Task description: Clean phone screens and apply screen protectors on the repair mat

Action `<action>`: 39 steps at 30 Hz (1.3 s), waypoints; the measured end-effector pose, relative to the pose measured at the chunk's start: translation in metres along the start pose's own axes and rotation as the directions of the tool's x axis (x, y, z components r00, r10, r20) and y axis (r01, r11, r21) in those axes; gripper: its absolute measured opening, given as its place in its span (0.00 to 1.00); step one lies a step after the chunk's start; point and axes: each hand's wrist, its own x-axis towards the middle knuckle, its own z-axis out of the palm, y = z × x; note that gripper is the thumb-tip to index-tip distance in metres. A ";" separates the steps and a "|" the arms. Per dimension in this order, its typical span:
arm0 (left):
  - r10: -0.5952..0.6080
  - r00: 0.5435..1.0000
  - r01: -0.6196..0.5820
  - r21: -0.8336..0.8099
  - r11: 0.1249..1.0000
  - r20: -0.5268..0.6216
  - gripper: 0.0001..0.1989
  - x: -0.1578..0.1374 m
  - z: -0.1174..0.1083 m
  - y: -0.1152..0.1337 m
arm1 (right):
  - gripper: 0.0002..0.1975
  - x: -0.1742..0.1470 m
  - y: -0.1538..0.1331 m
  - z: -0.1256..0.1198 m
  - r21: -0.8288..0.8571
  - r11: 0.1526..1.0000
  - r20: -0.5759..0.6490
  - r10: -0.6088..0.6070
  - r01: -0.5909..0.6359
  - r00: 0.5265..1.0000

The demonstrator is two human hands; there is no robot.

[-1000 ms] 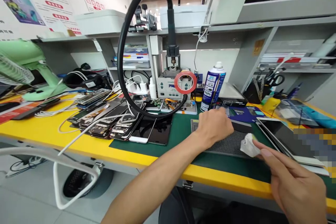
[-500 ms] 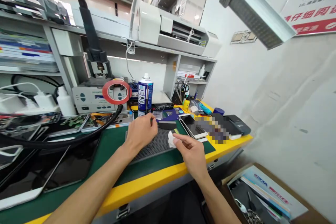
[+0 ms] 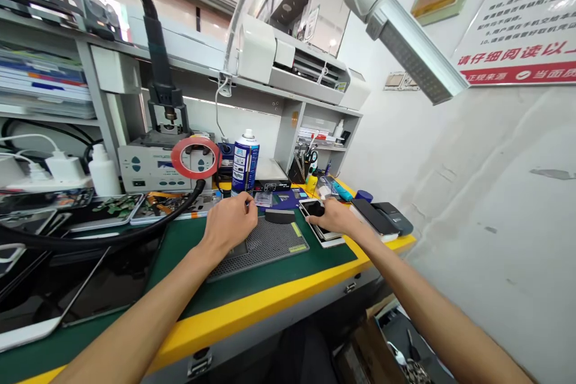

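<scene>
My left hand [image 3: 231, 219] is closed above the left part of a grey perforated mat [image 3: 274, 246]. Its fingers curl inward, and whatever they hold is hidden. Just beneath, a small dark flat piece [image 3: 240, 249] lies on the mat. My right hand [image 3: 335, 216] reaches over a white-framed phone [image 3: 333, 243] at the mat's right. Thumb and fingers bend around a dark-screened phone [image 3: 315, 209] lying on it, the fingertips partly hidden. Something whitish [image 3: 324, 191] shows just beyond those fingers; I cannot tell what it is. A dark curved strip [image 3: 279, 216] rests at the mat's back edge.
Behind my left hand stands a blue spray can [image 3: 245, 163]. A red-ringed magnifier [image 3: 196, 157] hangs on the left, near a black hose [image 3: 148, 234]. Dark tablets [image 3: 112, 282] cover the left bench. At the right lie a black case [image 3: 373, 216] and a tool holder [image 3: 299, 167].
My right hand has moved from the mat's right side out to the phones. The white tissue it pinched no longer shows between its fingers. My left hand stays curled over the mat; the view has shifted.
</scene>
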 end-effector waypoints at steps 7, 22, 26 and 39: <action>-0.028 0.999 0.028 0.019 0.999 -0.020 0.14 0.001 0.000 -0.006 | 0.23 0.004 -0.006 0.017 -0.120 0.992 0.020 0.044 -0.042 0.999; -0.114 0.987 0.105 -0.080 0.991 -0.113 0.12 0.007 -0.014 -0.007 | 0.40 0.000 -0.016 -0.020 0.011 0.970 -0.023 -0.244 0.244 0.970; -0.168 0.973 0.148 -0.132 0.980 -0.159 0.12 0.010 -0.021 -0.016 | 0.45 -0.019 -0.045 -0.012 0.230 0.873 0.123 -0.465 0.431 0.877; -0.253 0.944 0.204 -0.229 0.952 -0.212 0.11 0.016 -0.018 -0.039 | 0.50 -0.035 -0.112 0.030 0.397 0.617 0.323 -0.787 0.680 0.525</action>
